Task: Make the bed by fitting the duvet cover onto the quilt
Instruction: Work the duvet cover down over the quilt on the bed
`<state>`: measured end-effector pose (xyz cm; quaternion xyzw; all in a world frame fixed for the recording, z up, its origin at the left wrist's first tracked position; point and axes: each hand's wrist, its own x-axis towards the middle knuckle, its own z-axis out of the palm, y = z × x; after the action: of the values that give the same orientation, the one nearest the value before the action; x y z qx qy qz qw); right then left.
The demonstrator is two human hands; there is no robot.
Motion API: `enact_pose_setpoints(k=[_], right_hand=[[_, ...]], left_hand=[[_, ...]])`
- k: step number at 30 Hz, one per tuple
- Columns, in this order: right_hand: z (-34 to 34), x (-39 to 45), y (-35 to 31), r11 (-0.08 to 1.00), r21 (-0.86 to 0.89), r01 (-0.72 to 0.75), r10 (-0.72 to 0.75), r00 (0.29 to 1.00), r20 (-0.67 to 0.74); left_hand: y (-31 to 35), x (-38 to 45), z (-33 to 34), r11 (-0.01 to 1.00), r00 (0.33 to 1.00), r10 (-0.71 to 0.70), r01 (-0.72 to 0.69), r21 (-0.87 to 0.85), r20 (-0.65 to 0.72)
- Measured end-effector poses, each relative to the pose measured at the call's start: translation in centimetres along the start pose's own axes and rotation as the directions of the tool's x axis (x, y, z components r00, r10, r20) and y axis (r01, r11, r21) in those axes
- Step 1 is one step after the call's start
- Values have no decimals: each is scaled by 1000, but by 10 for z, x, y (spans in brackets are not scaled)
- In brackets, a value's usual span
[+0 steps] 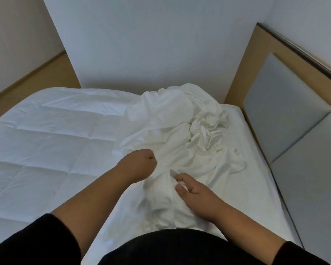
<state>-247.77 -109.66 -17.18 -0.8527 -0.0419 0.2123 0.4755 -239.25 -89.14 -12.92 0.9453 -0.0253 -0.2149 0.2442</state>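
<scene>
Head view looks down on a bed [256,180] whose far side runs along a white wall, with a padded grey headboard [287,111] in a tan wooden frame at the right end. The quilt [46,134] lies spread flat over the left and middle of the bed, reaching the far edge; it is white, puffy and stitched into broad rectangular panels with soft ridges between them. The duvet cover [180,134] is a thinner, smooth white cloth, heaped in a crumpled mound toward the headboard end and trailing in a long bunched fold to the near edge, in front of the person.

Both hands are on that fold. The left hand [139,163] is clenched, seemingly on a gather of the cover, though the cloth inside the fist is hidden. The right hand [195,196] pinches a ridge of the fabric between thumb and curled fingers, just beside the left.

By the look of it, the step in hand is sorting the cover: feeding cloth through the hands to find a hem, a corner or the opening. None of the quilt seems to be inside the cover yet, so the task is at an early stage. The next move likely calls for tracing the edge until the opening shows, then shaking the heap flat so its corners can be matched to the quilt's. Thin, limp cloth will twist and fold on itself, so the seams are hard to tell apart.
</scene>
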Motion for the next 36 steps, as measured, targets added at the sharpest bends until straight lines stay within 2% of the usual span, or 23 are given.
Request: enact_pose_setpoints(k=[1,2,4,5,7,9,11,12,13,14,15,16,17,19,21,23,26,28,30,31,33,36], right_hand=[[4,-1,-2,998,-61,33,-30,998,48],[7,-2,-3,991,-115,62,-51,994,92],[13,-4,-2,983,-157,95,-71,986,153],[15,-5,1,984,-151,99,-73,983,170],[13,-8,5,987,-136,85,-59,981,182],[8,-15,10,993,-104,59,-41,985,165],[4,-23,17,999,-39,27,-23,997,77],[2,-27,20,1000,17,3,-4,1000,10],[0,-29,23,996,88,-19,25,997,-68],[-2,-30,28,986,165,-33,59,987,-152],[-4,-31,31,973,228,-40,94,969,-228],[-7,-32,30,963,268,-35,116,949,-292],[-9,-31,29,957,288,-14,114,936,-332],[-10,-28,28,951,309,14,95,938,-334],[-10,-27,27,942,333,30,81,946,-313],[-9,-27,31,932,360,42,81,944,-319],[-10,-23,36,896,444,9,171,916,-362],[-10,-21,38,874,487,-2,209,904,-372],[-8,-19,38,881,473,-4,213,897,-387],[-7,-18,38,896,444,-11,209,894,-397],[-5,-18,33,935,355,-3,174,877,-449],[-4,-19,19,988,147,46,40,846,-532]], left_hand=[[20,6,0,1000,992,20,-17,-25,123],[39,11,4,997,966,38,-54,56,255],[65,19,21,913,872,-25,-179,366,488],[71,23,33,845,835,-68,-243,476,547],[71,33,55,782,803,-122,-285,554,584],[61,43,66,803,822,-84,-278,527,563],[48,51,64,902,891,-27,-174,395,453],[42,51,55,987,930,-31,-29,157,367],[38,49,44,970,960,-72,131,-207,271],[36,42,31,801,978,-93,184,-570,185],[32,31,17,603,992,-74,124,-788,99],[28,11,6,488,1000,19,0,-873,11],[29,-15,-3,433,988,131,-133,-892,-84],[34,-58,-13,401,926,308,-333,-854,-217],[37,-87,-12,400,853,473,-430,-809,-220],[28,-90,0,370,832,506,-448,-814,-228],[9,-68,26,293,926,352,-248,-923,-137],[-7,-57,48,380,930,359,-222,-898,-77],[-16,-51,67,580,933,361,-226,-782,-1],[-17,-49,74,649,946,322,-191,-736,39],[-12,-45,83,695,949,303,-153,-703,92],[7,-38,87,767,921,371,-233,-599,117]])
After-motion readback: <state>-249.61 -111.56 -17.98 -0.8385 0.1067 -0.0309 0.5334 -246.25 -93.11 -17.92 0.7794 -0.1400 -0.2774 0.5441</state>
